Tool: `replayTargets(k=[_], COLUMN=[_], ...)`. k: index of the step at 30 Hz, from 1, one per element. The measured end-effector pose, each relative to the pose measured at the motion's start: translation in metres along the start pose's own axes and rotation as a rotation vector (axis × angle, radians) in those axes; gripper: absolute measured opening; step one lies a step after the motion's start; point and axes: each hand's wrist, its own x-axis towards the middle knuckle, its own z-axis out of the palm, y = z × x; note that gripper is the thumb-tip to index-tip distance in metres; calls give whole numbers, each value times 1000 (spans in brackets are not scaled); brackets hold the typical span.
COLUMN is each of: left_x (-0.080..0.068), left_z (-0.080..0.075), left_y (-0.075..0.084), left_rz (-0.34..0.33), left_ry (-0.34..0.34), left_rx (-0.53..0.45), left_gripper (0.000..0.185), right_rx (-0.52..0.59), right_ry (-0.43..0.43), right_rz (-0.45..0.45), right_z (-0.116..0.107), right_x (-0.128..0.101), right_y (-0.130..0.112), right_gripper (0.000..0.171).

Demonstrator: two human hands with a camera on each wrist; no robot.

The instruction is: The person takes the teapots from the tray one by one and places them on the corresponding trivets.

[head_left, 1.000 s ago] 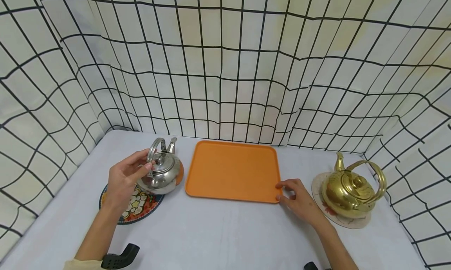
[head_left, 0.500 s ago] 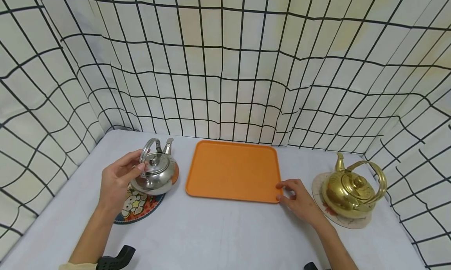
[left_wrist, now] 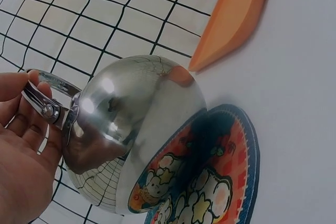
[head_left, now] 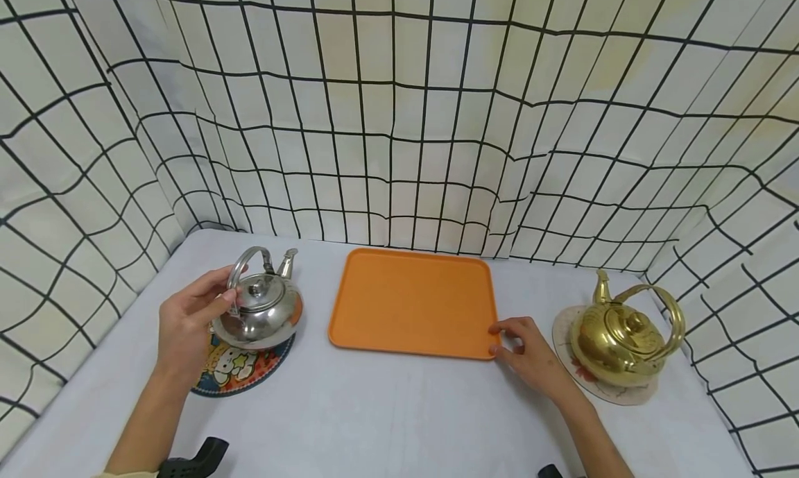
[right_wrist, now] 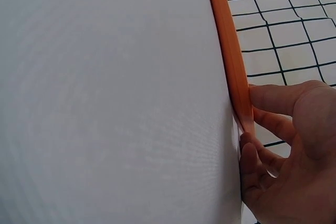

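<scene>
Gripping the silver kettle (head_left: 257, 317) by its bail handle, the left hand (head_left: 187, 322) is holding it tilted, w/ its base over the cartoon trivet (head_left: 240, 370); whether it's touching can't be told. Judgement: keeping the handle pinch firm and the body level should be stopping it swinging or spilling; contents aren't visible, lid's on. Right hand (head_left: 527, 353) is pinching the near-right corner of the orange tray (head_left: 412, 301), steadying it; tray's carrying nothing. Gold kettle (head_left: 624, 336) is sitting lidded on its own mat (head_left: 627, 393), far right of the tabletop (head_left: 387, 415).
</scene>
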Motion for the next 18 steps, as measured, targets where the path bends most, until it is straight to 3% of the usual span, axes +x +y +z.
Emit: replayTargets(k=[11,18], left_x=[-2,-3], left_z=[-9,-11], left_y=[0,-1], left_rz=[-7,1], left_ry=[124,158], left_rx=[-81,-136], left_gripper=[28,29], right_rx=[-5,10], right_ry=[7,2], right_rz=[-9,0], right_z=[-1,-1], right_x=[1,-1], right_y=[-2,-3], right_gripper=[26,27])
